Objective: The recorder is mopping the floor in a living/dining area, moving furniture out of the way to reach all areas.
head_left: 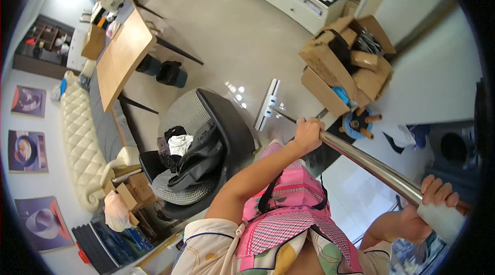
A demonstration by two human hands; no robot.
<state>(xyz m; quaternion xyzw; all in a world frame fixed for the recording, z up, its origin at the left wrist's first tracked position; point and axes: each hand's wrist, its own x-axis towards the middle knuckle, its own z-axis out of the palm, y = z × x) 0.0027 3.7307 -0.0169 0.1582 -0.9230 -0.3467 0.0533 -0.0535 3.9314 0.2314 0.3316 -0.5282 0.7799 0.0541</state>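
In the head view, our left hand (308, 135) had its fingers closed around the long silver metal pole (370, 165), and our right hand (437, 191) was curled around its white grip (444, 219). The flat white mop head (267, 104) seemed to rest on the shiny beige floor (221, 32), near the black-and-checked armchair (230, 120). We judged it floor wiping; the next stroke would call for steady steering.
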